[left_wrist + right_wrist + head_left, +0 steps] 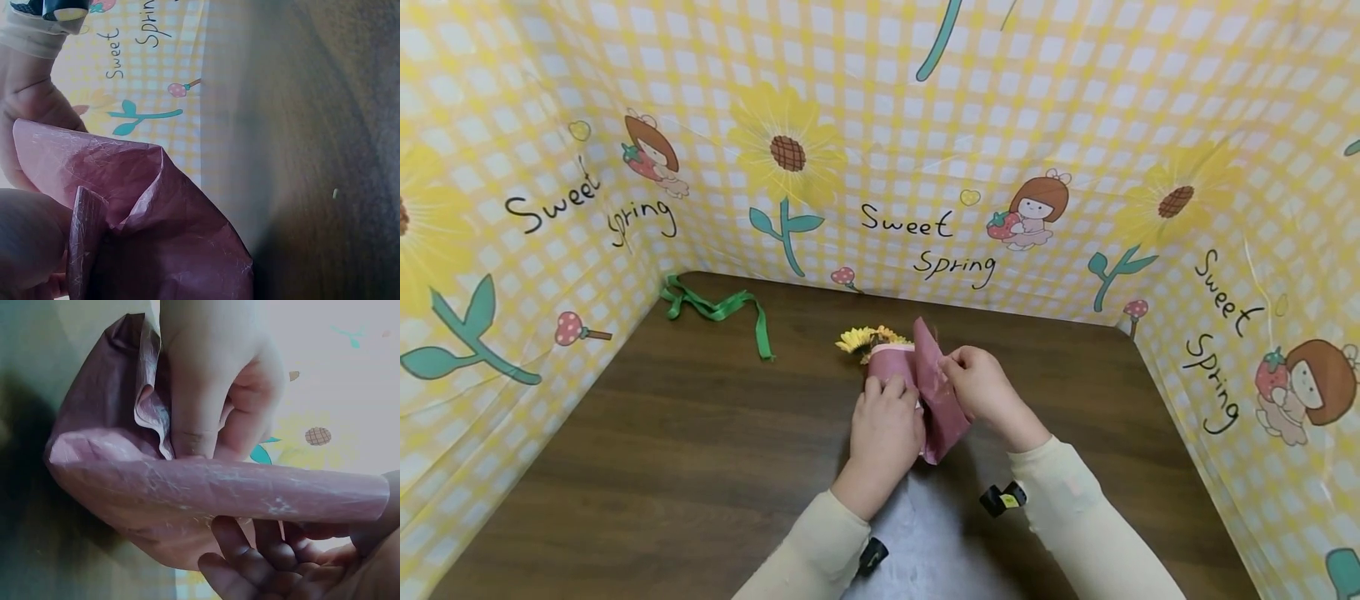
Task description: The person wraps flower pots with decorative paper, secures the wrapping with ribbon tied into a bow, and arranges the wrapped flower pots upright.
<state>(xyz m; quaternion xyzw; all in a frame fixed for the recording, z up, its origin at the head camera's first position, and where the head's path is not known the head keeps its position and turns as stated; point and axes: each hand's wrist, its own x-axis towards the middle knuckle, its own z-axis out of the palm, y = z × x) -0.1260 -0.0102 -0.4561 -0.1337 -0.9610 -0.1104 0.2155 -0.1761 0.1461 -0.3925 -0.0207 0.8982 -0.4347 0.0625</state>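
A small bunch of yellow and orange flowers (856, 339) pokes out from the far end of dusty-pink wrapping paper (891, 364). My left hand (883, 429) holds the wrapped part from above, fingers bent over it. On the right, my right hand (985, 387) pinches the edge of a raised paper flap (936, 392) between thumb and fingers. The right wrist view has the paper's rolled edge (250, 487) crossing above the right fingers. Folds and creases of the wrapper (181, 250) fill the lower part of the left wrist view, and the stems are hidden inside.
A green ribbon (715, 308) lies loosely bent at the back left of the dark wooden table (700, 467). Yellow checked cloth (880, 150) printed with sunflowers walls the table at the back and both sides. Black devices (1002, 500) are worn at both wrists.
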